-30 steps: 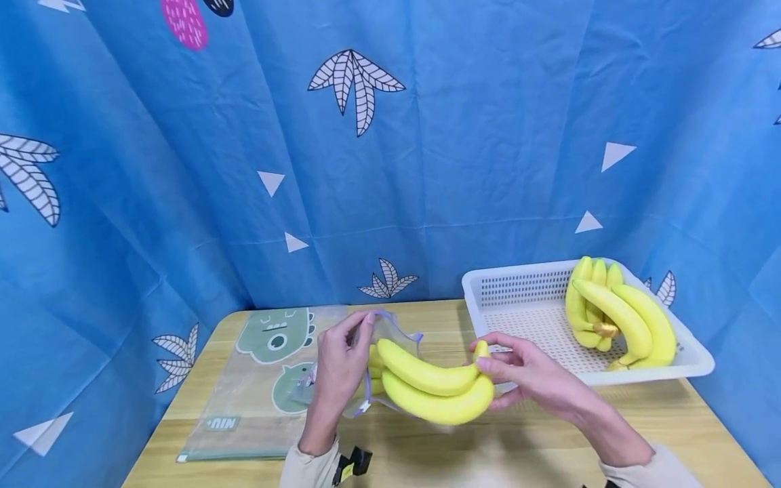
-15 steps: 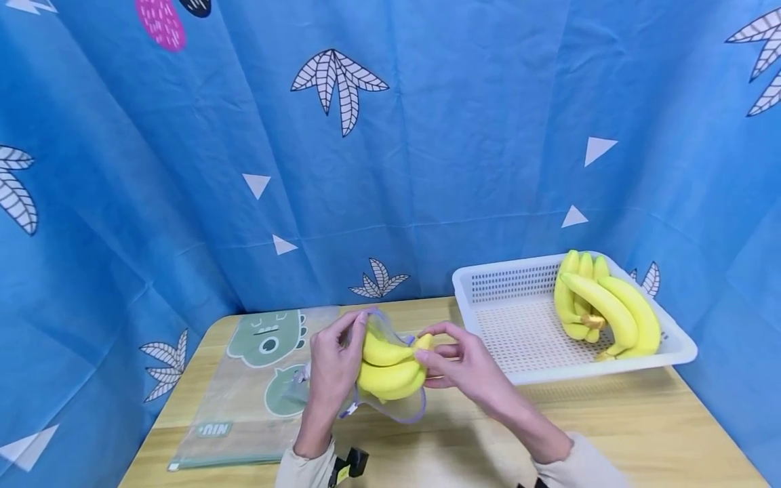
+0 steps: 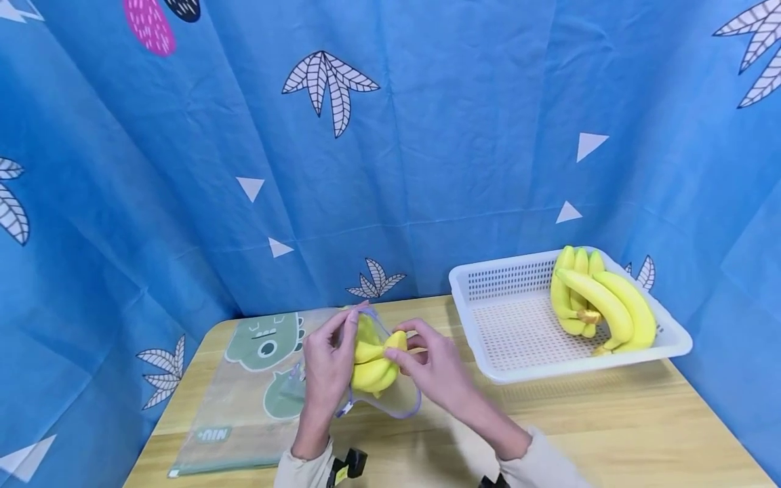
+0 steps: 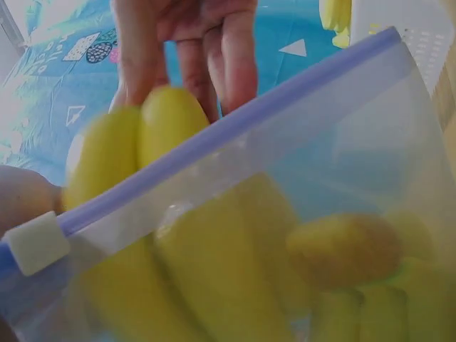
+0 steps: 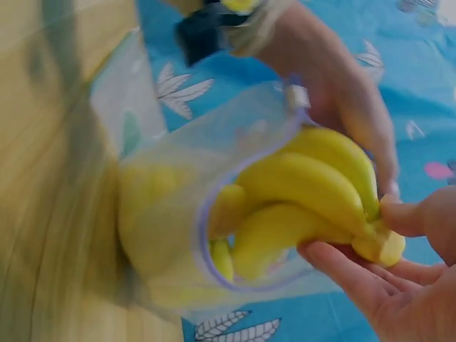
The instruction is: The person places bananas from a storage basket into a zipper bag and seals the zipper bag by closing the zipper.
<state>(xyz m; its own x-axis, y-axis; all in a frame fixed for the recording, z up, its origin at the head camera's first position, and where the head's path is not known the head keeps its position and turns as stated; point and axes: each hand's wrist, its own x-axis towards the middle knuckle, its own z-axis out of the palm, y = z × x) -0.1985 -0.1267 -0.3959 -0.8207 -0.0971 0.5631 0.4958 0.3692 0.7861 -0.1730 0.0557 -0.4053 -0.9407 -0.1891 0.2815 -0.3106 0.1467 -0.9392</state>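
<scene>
My left hand [image 3: 328, 362] holds the rim of a clear zip bag [image 5: 160, 242] with a purple zip edge and a white slider [image 4: 37, 244]. By its stem end, my right hand [image 3: 430, 359] pinches a bunch of yellow bananas [image 5: 299, 189]. Most of that bunch lies inside the bag's mouth, the stem still outside in the right wrist view. Deeper in the bag, another banana bunch [image 4: 345, 249] shows through the plastic. The left fingers are partly hidden behind the bananas in the right wrist view.
A flat see-through bag with green cartoon prints [image 3: 244, 407] lies on the wooden table [image 3: 586, 420] at the left. At the back right stands a white perforated basket [image 3: 506, 339] with banana bunches [image 3: 601, 312] at its right end. A blue patterned curtain [image 3: 427, 169] hangs behind.
My right hand has moved left, pushing the banana bunch from mostly outside the bag into its mouth. The left hand keeps its hold on the rim. The head view has shifted slightly.
</scene>
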